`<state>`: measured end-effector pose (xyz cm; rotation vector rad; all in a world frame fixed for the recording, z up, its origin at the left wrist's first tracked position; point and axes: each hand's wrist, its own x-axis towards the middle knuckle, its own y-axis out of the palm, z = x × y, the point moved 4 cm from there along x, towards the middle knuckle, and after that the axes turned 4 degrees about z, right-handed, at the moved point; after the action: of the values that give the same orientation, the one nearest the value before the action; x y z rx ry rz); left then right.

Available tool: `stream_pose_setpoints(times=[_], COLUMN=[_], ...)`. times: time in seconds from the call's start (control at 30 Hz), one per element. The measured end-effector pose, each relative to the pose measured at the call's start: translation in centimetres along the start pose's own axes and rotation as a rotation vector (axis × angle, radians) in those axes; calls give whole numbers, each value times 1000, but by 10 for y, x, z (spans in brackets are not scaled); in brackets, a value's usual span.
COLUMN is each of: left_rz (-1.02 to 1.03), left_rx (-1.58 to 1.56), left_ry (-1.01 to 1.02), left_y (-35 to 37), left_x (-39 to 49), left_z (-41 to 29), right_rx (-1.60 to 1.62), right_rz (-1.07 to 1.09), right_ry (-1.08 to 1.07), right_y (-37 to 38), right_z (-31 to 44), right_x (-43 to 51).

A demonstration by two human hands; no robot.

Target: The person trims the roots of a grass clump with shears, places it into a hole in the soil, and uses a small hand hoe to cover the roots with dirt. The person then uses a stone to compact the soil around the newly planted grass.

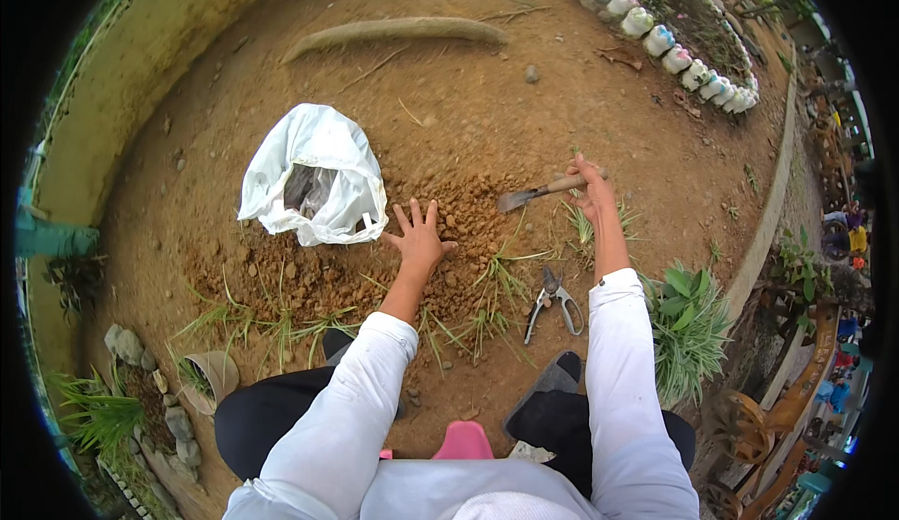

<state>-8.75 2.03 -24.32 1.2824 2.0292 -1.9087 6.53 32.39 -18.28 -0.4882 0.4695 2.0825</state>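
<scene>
My left hand (420, 240) is spread, fingers apart, over loose brown soil (467, 214), beside the lower right edge of a white plastic bag (323, 133). The bag's mouth shows dark material inside. My right hand (591, 186) holds a small trowel by its wooden handle (565, 183), with the metal blade (516, 199) pointing left at the soil's edge. Pruning shears (553, 301) with pale handles lie on the ground below the trowel, handles spread. Grassy plants (500, 274) lie or stand along the near edge of the soil.
A clay-coloured pot (219, 372) lies tipped at lower left, near a stone-edged bed (179, 423). A curved root or log (400, 29) crosses the far ground. Painted edging (659, 41) borders a bed at upper right. A leafy plant (685, 337) stands right of my right arm. A pink stool (465, 441) is beneath me.
</scene>
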Motion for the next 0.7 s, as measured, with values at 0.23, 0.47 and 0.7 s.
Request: stream_pose_setpoints(times=[0.23,0.47,0.7], left_rz=[-286,9,126], left_rx=[30,208,89], left_ry=[398,-36,246], left_y=[-17,-36,-54], left_x=[21,25,39], left_z=[-43,-43,-61], right_rx=[-1360,-1798,-1502], right_rz=[419,523,562], right_ry=[236,-158,-61], right_y=[27,30,-2], right_z=[55,9,-24], right_x=[-42,-52,-43])
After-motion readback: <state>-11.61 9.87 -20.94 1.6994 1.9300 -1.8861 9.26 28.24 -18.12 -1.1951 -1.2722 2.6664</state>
